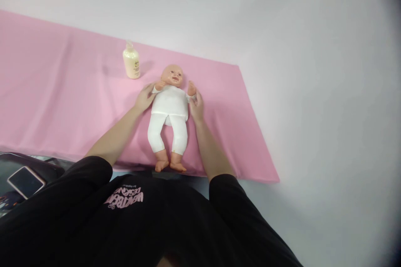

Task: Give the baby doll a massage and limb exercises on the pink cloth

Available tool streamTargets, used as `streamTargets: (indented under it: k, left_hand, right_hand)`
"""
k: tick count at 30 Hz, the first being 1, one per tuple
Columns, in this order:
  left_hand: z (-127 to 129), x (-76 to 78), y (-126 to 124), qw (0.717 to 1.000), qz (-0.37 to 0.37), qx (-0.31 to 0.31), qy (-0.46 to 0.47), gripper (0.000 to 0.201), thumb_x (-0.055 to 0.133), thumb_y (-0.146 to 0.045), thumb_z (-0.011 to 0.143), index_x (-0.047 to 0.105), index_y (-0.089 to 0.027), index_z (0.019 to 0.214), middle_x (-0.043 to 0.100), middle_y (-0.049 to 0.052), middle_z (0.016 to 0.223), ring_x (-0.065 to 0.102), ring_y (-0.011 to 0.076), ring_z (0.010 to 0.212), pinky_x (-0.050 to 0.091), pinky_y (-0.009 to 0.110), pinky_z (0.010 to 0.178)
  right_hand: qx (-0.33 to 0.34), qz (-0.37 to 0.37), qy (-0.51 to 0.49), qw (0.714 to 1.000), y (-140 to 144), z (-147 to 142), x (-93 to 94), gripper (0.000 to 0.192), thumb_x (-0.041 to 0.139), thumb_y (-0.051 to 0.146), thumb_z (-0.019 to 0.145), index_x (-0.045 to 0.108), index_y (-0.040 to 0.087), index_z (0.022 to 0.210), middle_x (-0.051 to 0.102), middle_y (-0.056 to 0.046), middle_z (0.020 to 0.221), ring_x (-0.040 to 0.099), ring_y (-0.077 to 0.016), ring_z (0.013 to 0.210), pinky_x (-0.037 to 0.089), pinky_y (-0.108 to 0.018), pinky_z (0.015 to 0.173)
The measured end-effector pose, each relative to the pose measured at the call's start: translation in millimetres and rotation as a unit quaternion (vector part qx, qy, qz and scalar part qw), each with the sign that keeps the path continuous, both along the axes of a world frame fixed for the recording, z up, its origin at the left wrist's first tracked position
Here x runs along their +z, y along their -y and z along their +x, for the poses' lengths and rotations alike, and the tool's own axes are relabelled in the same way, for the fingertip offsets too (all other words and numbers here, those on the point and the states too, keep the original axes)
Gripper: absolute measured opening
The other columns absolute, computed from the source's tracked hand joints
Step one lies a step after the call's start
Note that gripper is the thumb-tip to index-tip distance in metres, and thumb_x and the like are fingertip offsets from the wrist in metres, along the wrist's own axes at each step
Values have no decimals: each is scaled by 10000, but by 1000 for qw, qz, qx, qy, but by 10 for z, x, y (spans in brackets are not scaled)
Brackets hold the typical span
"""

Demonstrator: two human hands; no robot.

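Mid-frame, left hand (145, 98) and right hand (197, 107) are flanking a likely stiff doll (170, 110), grip unclear; torso (171, 101) is seemingly offering surest hold.

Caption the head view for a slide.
Left hand and right hand flank a doll lying on pink cloth, bottle nearby.

It's one head cam looking forward and down past the near black shirt (175, 221), with the whole doll (171, 101) fitting in.

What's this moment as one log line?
baby doll: on pink sheet; left hand: at one sleeve; right hand: at other sleeve; pump bottle: upright
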State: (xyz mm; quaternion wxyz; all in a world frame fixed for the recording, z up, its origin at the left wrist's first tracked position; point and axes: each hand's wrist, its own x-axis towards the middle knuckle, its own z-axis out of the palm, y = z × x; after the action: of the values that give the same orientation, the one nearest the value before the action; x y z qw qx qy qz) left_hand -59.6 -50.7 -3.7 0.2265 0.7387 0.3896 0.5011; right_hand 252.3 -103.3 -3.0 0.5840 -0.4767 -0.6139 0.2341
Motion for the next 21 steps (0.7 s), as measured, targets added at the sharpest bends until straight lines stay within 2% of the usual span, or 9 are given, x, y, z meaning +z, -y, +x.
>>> streamTargets:
  k: [3,8,14,17,21]
  left_hand:
    - [11,-16,-14,999,4,-10,-41,589,673,-551,1007,744,-209,1482,718,189,1570,656,394,1486,450,641,1357]
    - [5,-46,-39,998,15,-7,-59,596,640,-436,1002,715,-170,1530,711,215,1569,660,404,1479,454,646,1348]
    - [-2,-41,-30,1000,-2,15,18,713,662,-697,1025,665,-181,1517,723,225,1527,667,408,1454,469,631,1329]
    - [-15,-133,-97,997,-21,22,76,795,646,-800,1013,610,-191,1523,727,226,1487,686,388,1432,516,595,1287]
    - [-64,-297,-230,988,-65,52,131,711,611,-816,1041,578,-249,1468,739,178,1376,738,330,1315,590,543,1198]
  right_hand:
    - [4,-8,28,1000,-11,-25,-19,607,723,615,963,717,276,1467,729,-136,1568,641,-338,1535,405,-623,1427]
    - [12,-6,37,999,-23,-4,-23,516,762,534,959,745,301,1420,744,-106,1544,648,-327,1506,411,-594,1427]
    - [-7,-7,-3,1000,-34,14,-93,627,715,601,968,657,284,1506,705,-130,1612,635,-312,1540,437,-616,1400]
    - [-21,-12,-34,999,-67,28,-117,728,703,653,946,601,255,1548,646,-167,1677,600,-331,1586,421,-633,1408]
    - [-41,-17,-73,996,-77,48,-49,834,671,684,930,523,199,1592,533,-221,1761,532,-376,1651,400,-679,1409]
